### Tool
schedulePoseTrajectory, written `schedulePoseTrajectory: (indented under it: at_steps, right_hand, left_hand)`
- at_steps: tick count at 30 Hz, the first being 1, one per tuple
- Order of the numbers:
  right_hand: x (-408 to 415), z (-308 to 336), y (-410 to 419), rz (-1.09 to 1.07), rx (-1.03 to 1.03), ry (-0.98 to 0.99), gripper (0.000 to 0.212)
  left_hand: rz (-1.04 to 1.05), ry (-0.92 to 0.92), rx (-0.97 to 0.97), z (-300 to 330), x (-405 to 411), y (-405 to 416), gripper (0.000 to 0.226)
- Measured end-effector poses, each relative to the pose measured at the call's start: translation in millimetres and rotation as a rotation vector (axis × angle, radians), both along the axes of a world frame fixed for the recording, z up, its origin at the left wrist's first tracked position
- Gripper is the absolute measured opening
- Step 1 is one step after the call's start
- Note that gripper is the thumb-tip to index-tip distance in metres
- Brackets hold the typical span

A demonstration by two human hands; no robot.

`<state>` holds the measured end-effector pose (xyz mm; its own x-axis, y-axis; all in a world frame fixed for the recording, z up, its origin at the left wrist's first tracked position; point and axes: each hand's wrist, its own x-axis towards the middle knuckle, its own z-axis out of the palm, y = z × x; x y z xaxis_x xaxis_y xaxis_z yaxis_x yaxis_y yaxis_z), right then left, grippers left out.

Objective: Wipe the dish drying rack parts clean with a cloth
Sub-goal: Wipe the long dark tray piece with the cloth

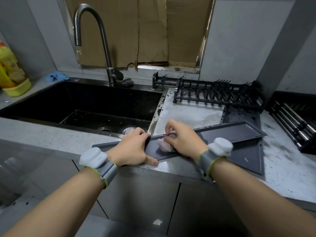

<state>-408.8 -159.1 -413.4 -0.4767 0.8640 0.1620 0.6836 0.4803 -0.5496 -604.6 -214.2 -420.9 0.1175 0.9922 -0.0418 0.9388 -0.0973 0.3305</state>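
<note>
Table edge: the tray (230,132) lies on the table (191,113) close to its front edge, and its left end comes near the sink (85,103) corner.
Open room: a bare patch of table lies behind the tray, between the sink and the rack (217,94); to the right a flat panel (248,154) lies under the tray, and a second rack (294,118) stands at the far right.
Left hand (135,147): it presses the left part of the tray, fingers curled over the far rim, thumb stretched along the near rim on the table.
Right hand (183,135): it is clenched round the cloth (165,145) and holds it down on the tray floor, just beside the left hand.
Cloth: pale, bunched, mostly hidden under the fingers.
Tray axis: long and narrow, it runs left to right, the right end tilted away toward the racks, open side up.
Behind: the faucet (95,31) stands at the back of the sink.
</note>
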Motion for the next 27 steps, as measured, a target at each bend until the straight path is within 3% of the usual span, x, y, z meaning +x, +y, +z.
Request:
schedulePoseTrajectory:
  at_steps: [2, 5, 9, 15, 21, 27]
  right_hand:
    - [-3, -10, 0, -0.063, 0.306, -0.259, 0.018]
    - [0, -8, -2, -0.089, 0.527, -0.325, 0.041]
    - [-2, -23, -15, 0.123, 0.395, -0.341, 0.047]
    - [14, -17, 3, 0.107, 0.214, -0.312, 0.033]
    - [26, -16, 19, -0.001, 0.276, -0.348, 0.025]
    - [12, -24, 9, 0.070, 0.300, -0.228, 0.016]
  left_hand:
    - [0.005, -0.014, 0.003, 0, 0, -2, 0.104]
    - [0.005, -0.029, 0.009, 1, 0, -3, 0.104]
    - [0.006, -0.021, 0.014, 0, 1, -3, 0.102]
    - [-0.001, -0.020, 0.006, 1, -1, -4, 0.106]
    - [0.003, -0.024, 0.001, 2, 1, -3, 0.103]
    - [-0.002, -0.019, 0.011, -1, 0, -1, 0.101]
